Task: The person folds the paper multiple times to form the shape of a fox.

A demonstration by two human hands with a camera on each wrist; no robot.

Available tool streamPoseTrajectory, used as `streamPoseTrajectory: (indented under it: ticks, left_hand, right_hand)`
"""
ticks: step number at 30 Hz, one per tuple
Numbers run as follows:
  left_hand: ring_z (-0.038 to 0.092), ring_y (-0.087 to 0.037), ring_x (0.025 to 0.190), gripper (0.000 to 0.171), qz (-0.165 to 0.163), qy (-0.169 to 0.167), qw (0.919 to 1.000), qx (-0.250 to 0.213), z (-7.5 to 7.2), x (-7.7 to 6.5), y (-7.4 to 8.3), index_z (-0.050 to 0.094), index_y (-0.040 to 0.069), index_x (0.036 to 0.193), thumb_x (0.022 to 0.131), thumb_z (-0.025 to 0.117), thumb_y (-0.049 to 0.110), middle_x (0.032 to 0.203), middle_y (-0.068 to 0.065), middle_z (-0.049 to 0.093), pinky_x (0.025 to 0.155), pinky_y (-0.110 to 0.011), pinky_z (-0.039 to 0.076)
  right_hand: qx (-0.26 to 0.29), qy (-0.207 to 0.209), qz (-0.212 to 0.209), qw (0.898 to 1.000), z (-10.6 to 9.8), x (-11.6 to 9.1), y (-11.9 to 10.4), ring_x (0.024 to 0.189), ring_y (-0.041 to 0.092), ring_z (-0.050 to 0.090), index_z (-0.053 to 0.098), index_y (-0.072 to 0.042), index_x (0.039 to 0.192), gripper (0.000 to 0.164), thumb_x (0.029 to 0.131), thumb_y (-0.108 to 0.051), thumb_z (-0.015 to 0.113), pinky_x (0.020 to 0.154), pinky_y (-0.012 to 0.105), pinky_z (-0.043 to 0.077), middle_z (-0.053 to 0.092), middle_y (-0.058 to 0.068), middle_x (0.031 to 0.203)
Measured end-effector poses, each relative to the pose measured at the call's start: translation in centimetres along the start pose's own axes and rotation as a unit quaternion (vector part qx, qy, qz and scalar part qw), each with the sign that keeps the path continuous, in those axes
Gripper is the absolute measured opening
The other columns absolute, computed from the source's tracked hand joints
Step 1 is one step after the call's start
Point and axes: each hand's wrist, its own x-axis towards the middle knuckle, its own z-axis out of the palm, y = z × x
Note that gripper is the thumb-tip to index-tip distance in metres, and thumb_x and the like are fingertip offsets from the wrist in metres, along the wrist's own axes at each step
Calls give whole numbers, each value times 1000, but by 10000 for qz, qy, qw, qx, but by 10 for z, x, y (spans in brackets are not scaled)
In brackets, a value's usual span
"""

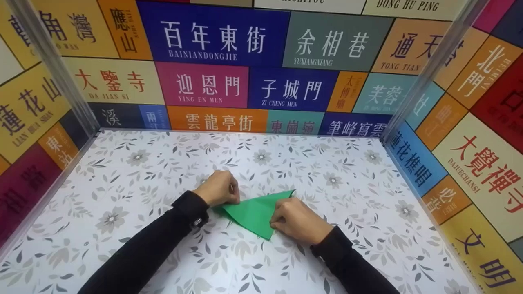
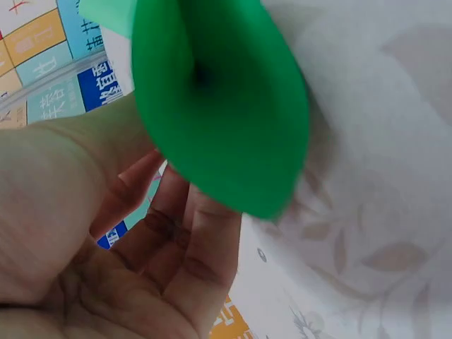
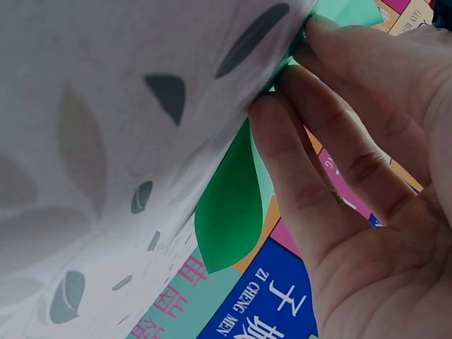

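A green sheet of paper (image 1: 252,213) lies folded over into a roughly triangular shape on the patterned tabletop. My left hand (image 1: 218,188) pinches its left corner between thumb and fingers. At the right side my right hand (image 1: 301,219) holds the edge, thumb and fingertips together low against the table. Seen from the left wrist, the paper (image 2: 233,134) bulges open like a pocket, with a dark hollow inside. In the right wrist view a loose flap of the paper (image 3: 232,212) curves up beyond the fingers. The fingertips cover parts of both edges.
The tabletop (image 1: 163,171) is white with grey flowers and leaves. Upright panels with coloured blocks of Chinese lettering enclose it at the back (image 1: 220,36), left (image 1: 28,114) and right (image 1: 482,163). Clear strips run along the corners where the panels meet.
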Motion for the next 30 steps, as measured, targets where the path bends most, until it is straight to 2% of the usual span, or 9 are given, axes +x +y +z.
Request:
streamPoseTrajectory:
  ticks: [6,13,19,30]
  left_hand:
    - [65,-12,71,11,-41,-224,9997,-65,-6,-6,-4,88,7,88,90,97,2,80,-6,83,71,-26,54]
    - [66,-13,72,10,-161,-228,9995,-124,-5,-9,-8,88,9,90,91,97,4,81,-3,83,74,-28,55]
    - [64,-13,71,11,-266,-250,9991,-197,-10,-16,-15,87,8,89,90,97,4,81,-3,81,73,-28,54]
    - [64,-9,71,11,-225,-164,9993,-239,-14,-25,-25,88,11,89,90,98,6,80,-2,81,72,-26,53]
  right_hand:
    - [66,-45,183,9998,-2,0,-1,84,11,71,93,-10,96,11,92,0,93,82,28,66,79,0,87]
    - [80,-68,261,9996,-1,-1,-2,86,10,71,92,-10,98,10,93,-2,93,85,29,66,79,-1,90]
    - [148,-83,311,9994,1,-2,-3,86,9,70,92,-10,98,10,94,-2,92,85,29,66,78,-1,90]
    - [-11,-12,63,10000,-2,-2,0,84,11,72,93,-10,97,10,92,-1,93,82,29,66,80,0,87]
